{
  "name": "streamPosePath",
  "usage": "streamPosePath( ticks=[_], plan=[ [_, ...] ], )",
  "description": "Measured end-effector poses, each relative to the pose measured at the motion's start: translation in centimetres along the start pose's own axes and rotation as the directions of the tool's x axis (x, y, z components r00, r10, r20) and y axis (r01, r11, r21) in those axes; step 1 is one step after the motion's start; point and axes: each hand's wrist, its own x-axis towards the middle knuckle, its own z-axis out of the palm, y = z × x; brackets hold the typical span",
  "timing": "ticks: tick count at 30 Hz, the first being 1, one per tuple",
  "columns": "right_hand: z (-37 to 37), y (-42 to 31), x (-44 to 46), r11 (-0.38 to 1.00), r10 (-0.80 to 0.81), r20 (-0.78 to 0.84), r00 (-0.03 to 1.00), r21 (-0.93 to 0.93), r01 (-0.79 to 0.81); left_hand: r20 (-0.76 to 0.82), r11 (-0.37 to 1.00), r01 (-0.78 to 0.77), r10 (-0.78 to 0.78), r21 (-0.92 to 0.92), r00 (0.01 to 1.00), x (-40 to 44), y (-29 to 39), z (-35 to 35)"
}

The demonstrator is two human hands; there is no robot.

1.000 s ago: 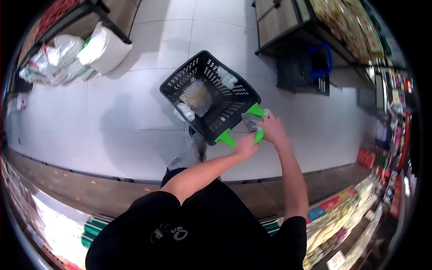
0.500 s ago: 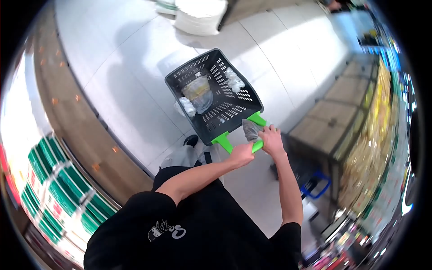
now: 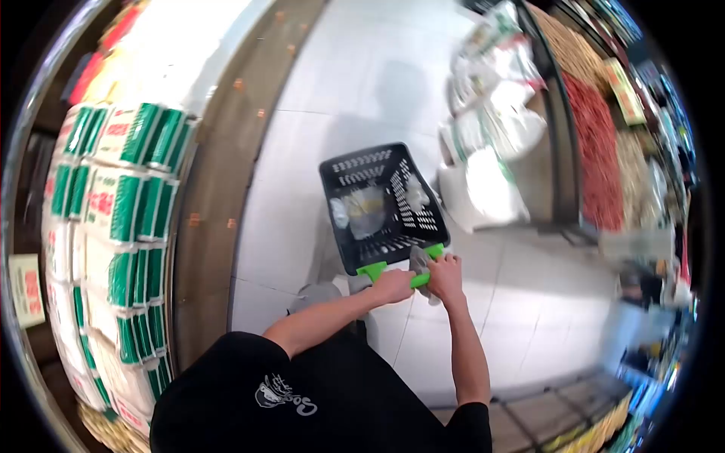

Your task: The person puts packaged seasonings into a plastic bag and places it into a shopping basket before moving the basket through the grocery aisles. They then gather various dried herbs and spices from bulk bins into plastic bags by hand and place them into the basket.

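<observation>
My left hand (image 3: 394,286) is closed round the green handle (image 3: 372,270) of a dark plastic basket (image 3: 344,240). To its right my right hand (image 3: 445,276) grips the same handle, with a greyish plastic bag (image 3: 420,261) bunched beside its fingers. Inside the basket lie a clear bag with something yellowish (image 3: 366,211), a white crumpled bag (image 3: 416,195) at the right side and another white bag (image 3: 339,213) at the left wall.
Shelves with green-and-white packages (image 3: 136,208) stand on the left, above a brown ledge (image 3: 219,174). Large white sacks (image 3: 483,192) rest on the tiled floor (image 3: 302,166) at the right, beside a bin of reddish goods (image 3: 593,151). A wooden cabinet is at bottom right.
The view has turned, bringing the green-and-white packages to the left and the white sacks to the right. The basket sits lower in view, with both hands still on its handle.
</observation>
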Motion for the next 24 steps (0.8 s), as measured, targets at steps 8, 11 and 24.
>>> streamPosePath(
  ticks=[8,11,24],
  plan=[
    [-5.1,-1.4,21.4,0.98,-0.201,0.022,0.979,0.016,0.2,-0.164,0.995,0.1,-0.099,-0.006,0.981,8.0,-6.3,-17.2],
    [-7.3,-3.6,29.1,0.97,-0.244,0.015,0.97,0.022,0.243,-0.179,0.996,0.089,-0.083,0.023,0.98,9.8,-9.3,-24.8],
    [-12.8,-7.5,53.4,0.963,-0.225,-0.062,0.972,0.138,0.231,-0.311,0.973,0.074,-0.003,0.217,0.95,21.3,-20.3,-44.4]
  ],
)
